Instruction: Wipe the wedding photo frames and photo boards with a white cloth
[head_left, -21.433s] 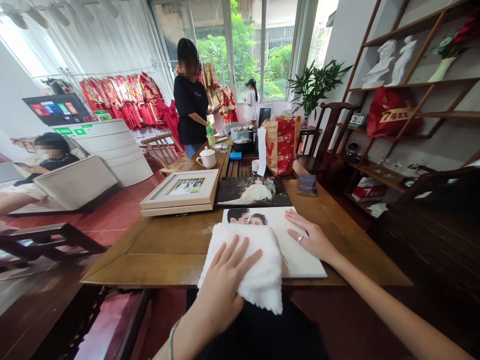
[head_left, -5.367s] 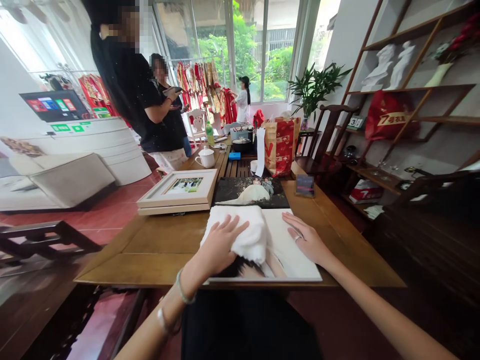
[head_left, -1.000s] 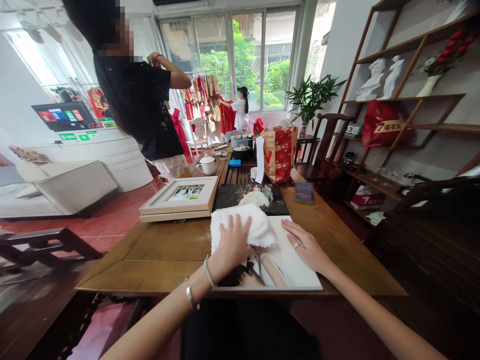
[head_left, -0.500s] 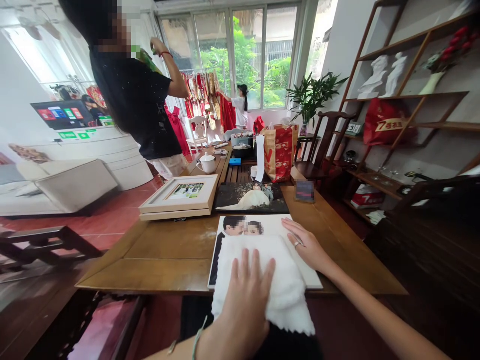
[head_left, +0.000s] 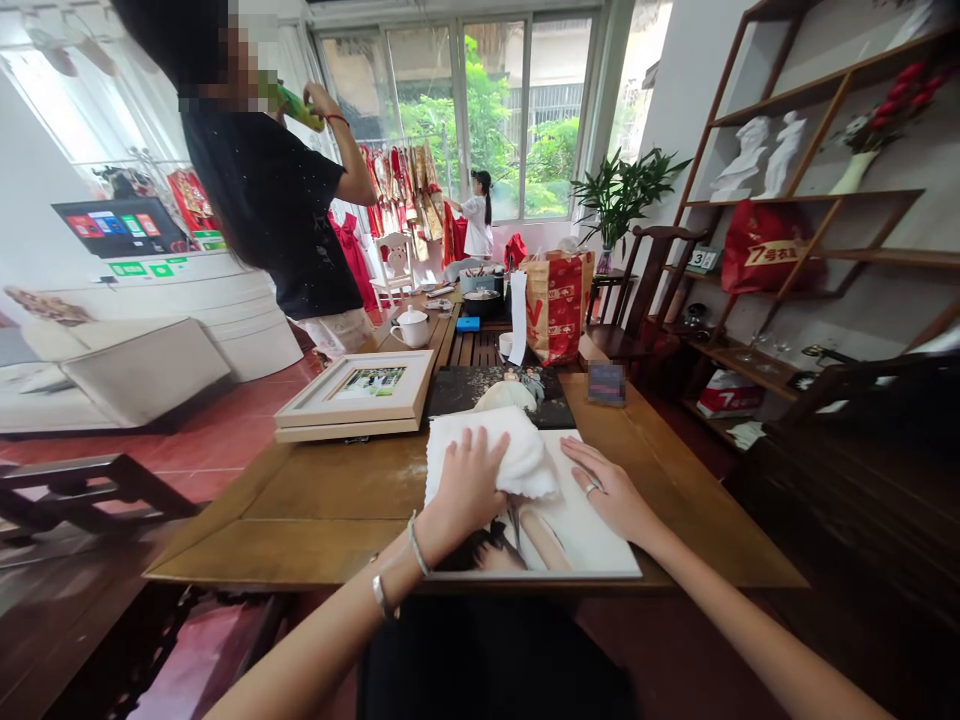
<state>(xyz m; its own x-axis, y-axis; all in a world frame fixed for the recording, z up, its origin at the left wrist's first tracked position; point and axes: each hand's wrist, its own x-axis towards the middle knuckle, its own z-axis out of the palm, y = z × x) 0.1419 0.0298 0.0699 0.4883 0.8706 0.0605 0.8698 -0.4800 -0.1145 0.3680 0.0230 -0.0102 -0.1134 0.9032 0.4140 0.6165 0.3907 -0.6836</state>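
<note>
A large white-bordered photo print [head_left: 581, 530] lies flat at the near edge of the wooden table [head_left: 322, 510]. My left hand [head_left: 461, 485] presses a folded white towel [head_left: 517, 455] onto the far part of the print, fingers spread flat over the cloth. My right hand [head_left: 611, 490] rests open on the print's right side, palm down, a ring on one finger. Just beyond the towel lies a dark wedding photo [head_left: 469, 390].
A stacked pale picture frame [head_left: 356, 395] sits to the left on the table. Farther back stand a white teapot [head_left: 412, 327], a red paper bag [head_left: 559, 300] and a pot. A person in black stands at the left, drinking. Wooden shelves and chairs line the right.
My left hand has pushed the towel from the print's near edge up to its far end, uncovering the lower part of the picture. My right hand has stayed in place.
</note>
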